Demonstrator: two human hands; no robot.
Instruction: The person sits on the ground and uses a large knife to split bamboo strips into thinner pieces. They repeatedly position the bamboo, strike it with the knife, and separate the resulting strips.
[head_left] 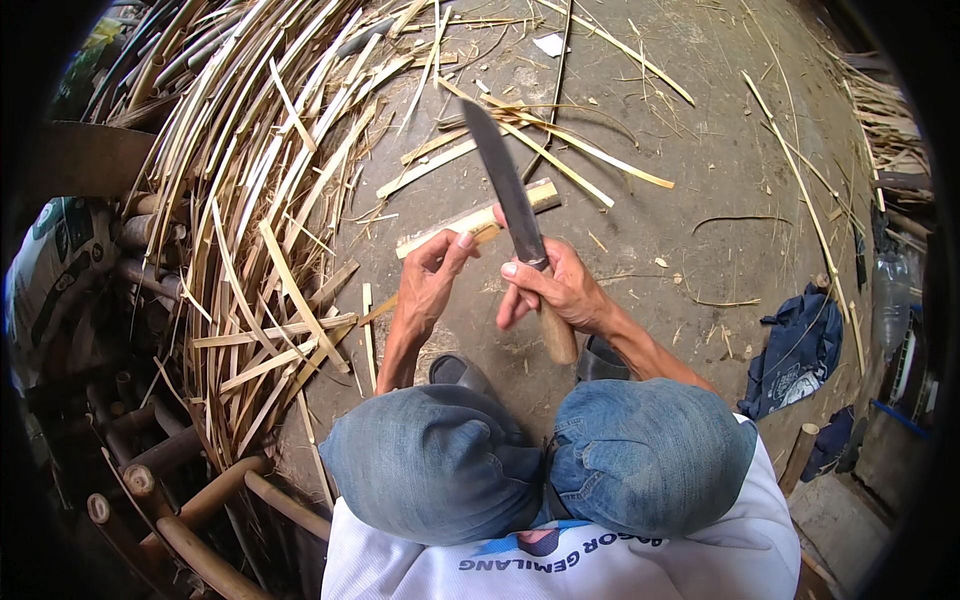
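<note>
Dull grey metal knife blade [505, 180], smooth wooden handle [557, 335]; pale, fibrous bamboo strip [470, 222]; rough, dusty concrete floor [700, 170].

You have one view only, from a camera worn on your head, the left one of a side-by-side pair. It looks steeply down over your knees [530, 460] to the concrete floor [700, 180], close enough that your left hand [428, 285] and right hand [555, 290] sit near the picture's middle. The fisheye lens bends the strip pile [260, 180] along the left rim and darkens the corners. No second view overlaps it.
</note>
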